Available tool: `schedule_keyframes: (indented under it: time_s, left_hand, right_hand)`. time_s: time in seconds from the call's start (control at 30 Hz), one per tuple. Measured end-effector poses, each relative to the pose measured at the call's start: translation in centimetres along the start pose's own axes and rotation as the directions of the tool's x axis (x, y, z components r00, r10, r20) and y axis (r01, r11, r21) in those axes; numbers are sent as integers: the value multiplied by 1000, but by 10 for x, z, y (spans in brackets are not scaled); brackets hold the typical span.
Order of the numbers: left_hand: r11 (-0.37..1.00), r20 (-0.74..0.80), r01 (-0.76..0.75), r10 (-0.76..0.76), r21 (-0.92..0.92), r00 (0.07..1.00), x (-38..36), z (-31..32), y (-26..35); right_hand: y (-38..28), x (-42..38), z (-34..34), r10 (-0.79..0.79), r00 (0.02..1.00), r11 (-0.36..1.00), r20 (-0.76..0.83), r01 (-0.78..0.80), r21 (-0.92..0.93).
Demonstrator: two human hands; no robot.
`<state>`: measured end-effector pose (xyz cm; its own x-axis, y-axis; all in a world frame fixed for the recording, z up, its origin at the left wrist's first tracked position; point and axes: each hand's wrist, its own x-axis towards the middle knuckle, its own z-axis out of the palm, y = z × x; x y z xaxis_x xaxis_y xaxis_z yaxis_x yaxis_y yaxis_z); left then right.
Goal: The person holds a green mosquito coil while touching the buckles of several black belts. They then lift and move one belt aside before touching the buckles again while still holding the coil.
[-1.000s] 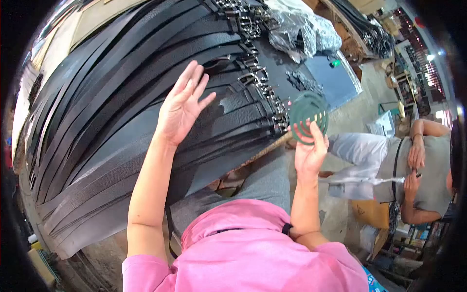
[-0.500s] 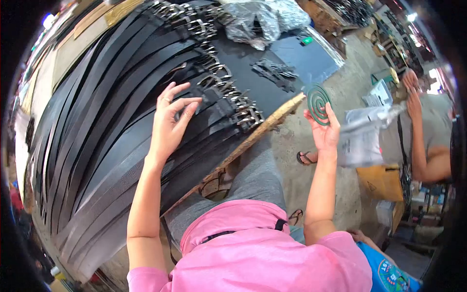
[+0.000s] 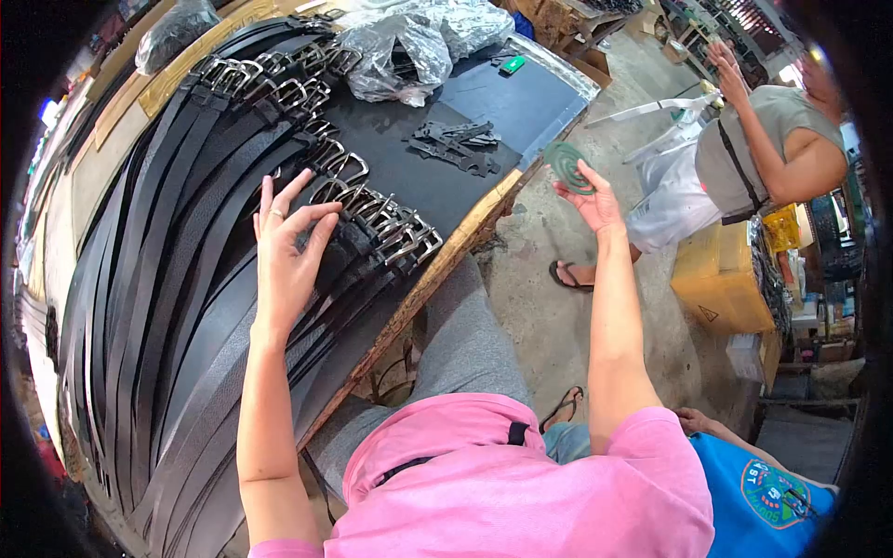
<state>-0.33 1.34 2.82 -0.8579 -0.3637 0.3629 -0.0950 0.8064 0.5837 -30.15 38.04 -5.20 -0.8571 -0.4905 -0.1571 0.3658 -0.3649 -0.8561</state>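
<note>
The coil [image 3: 562, 164], grasped by the right hand [image 3: 600, 206], could be snapped by squeezing; nothing is grasped by the left hand [image 3: 285, 272].

Pink shirt [image 3: 521, 484], plain. Black belts [image 3: 186, 242], silver buckles [image 3: 363, 205]. Green coil [image 3: 567, 167]. Grey trousers [image 3: 470, 344]. Blue shirt [image 3: 753, 484] with round multicoloured emblem [image 3: 774, 495]. Tan cardboard box [image 3: 721, 279]. Grey floor [image 3: 549, 242].

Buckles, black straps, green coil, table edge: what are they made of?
Buckles: silver-toned metal, polished; bright glints.
Black straps: leather or imitation, look can't settle which; grained, low sheen.
Green coil: matte, maybe pressed powder or plastic; dull, even color.
Table edge: likely unfinished wood; rough, yellow-brown.
</note>
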Motion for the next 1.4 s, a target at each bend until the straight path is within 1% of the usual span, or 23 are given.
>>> schedule_keyframes:
  time_s: [0.07,0.17,0.2,0.23,0.3,0.37,0.43,0.5,0.53,0.63,0.67,0.87,0.93,0.97,1.0,1.03,1.07,1.1,1.13,1.17,1.23,1.33,1.4]
  left_hand:
    - [999,19,-10,9,51,1000,-2,-2,1]
    - [996,40,-39,36,76,999,-6,0,-4]
    - [994,31,-53,50,93,998,-6,2,-4]
    - [991,21,-60,58,116,998,-7,5,-5]
    - [974,25,-122,119,191,993,-10,10,-3]
    - [964,1,-137,141,227,990,-13,14,-6]
    - [938,-26,-159,176,307,984,-15,14,-9]
    - [897,11,-180,192,403,981,-14,9,-6]
    - [884,29,-210,218,417,976,-15,10,-7]
    - [854,79,-252,244,455,967,-17,13,-9]
    - [851,83,-253,242,460,967,-17,13,-10]
    - [852,67,-271,271,449,960,-16,12,-8]
    - [848,47,-282,293,449,955,-15,9,-6]
    - [900,2,-262,279,349,960,-14,7,-9]
    - [940,-39,-243,259,242,965,-10,4,-15]
    - [966,-76,-223,234,130,969,-6,3,-18]
    - [965,-149,-234,251,122,957,0,2,-16]
    - [969,-145,-245,249,42,958,6,3,-21]
    - [987,-56,-117,112,-107,992,10,1,-17]
    - [970,53,25,-13,-240,999,14,-2,-12]
    - [971,78,-32,51,-236,996,21,2,-12]
    - [967,107,-97,125,-236,986,26,7,-13]
    - [967,129,-131,162,-220,978,27,9,-11]
  right_hand:
    - [3,8,-3,2,997,1000,-77,-2,-3]
    - [6,22,-24,-83,972,975,220,34,218]
    - [4,21,-26,-19,981,989,193,-10,147]
    - [5,20,-25,25,999,999,42,-26,26]
    - [16,24,-22,82,970,971,-229,-129,-200]
    - [16,24,-32,32,991,999,-128,-29,30]
    - [17,26,-38,-6,992,986,122,-15,166]
    - [23,27,-37,85,993,996,-87,-87,-22]
    - [25,29,-37,106,975,985,-195,-130,-115]
    - [25,17,-33,31,999,996,-29,-28,87]
    - [25,9,-23,-6,999,990,-42,12,139]
    - [36,-38,39,3,992,958,127,-40,285]
    - [44,-50,54,0,989,954,149,-44,296]
    - [47,-55,63,0,988,953,157,-47,301]
    - [47,-62,82,6,994,971,109,-32,239]
    - [50,-67,97,-26,998,987,59,17,160]
    - [52,-68,112,-66,998,995,13,65,77]
    - [53,-72,129,-110,994,994,-28,110,-7]
    - [50,-80,155,-162,986,982,41,165,-91]
    - [55,-83,171,-191,981,974,40,194,-114]
    - [63,-84,199,-248,968,955,39,251,-160]
    - [70,-91,241,-373,923,907,89,383,-172]
    - [79,-90,255,-403,910,889,96,414,-193]
